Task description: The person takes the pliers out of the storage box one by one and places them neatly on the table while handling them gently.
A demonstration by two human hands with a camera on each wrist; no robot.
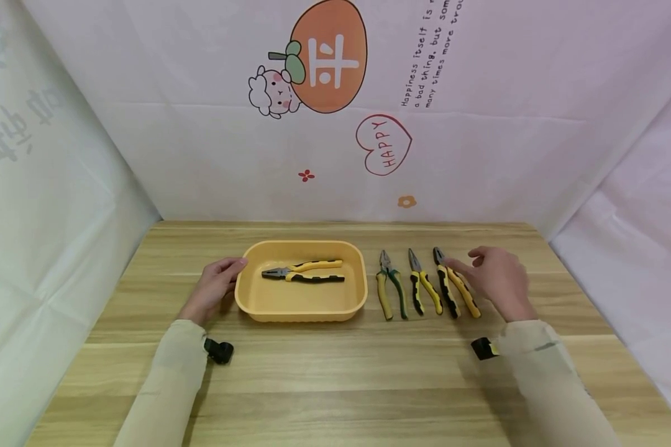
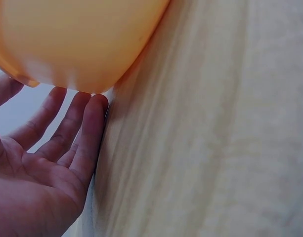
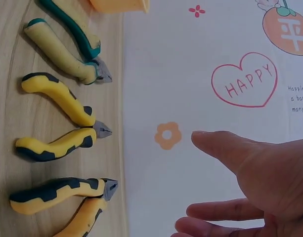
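My left hand is at the left end of a yellow plastic basin. In the left wrist view its fingers are fairly straight, their tips against the basin's outer wall. Inside the basin lies a pair of pliers with yellow and black handles. My right hand hovers over the rightmost pliers, which have orange-yellow and black handles. It holds nothing; in the right wrist view its thumb is stretched out and apart from the tools.
Between basin and right hand lie green-and-tan pliers and long-nosed pliers with yellow and black handles. All rest on a wood-grain table. A printed white cloth hangs behind the table's back edge, with more cloth at both sides.
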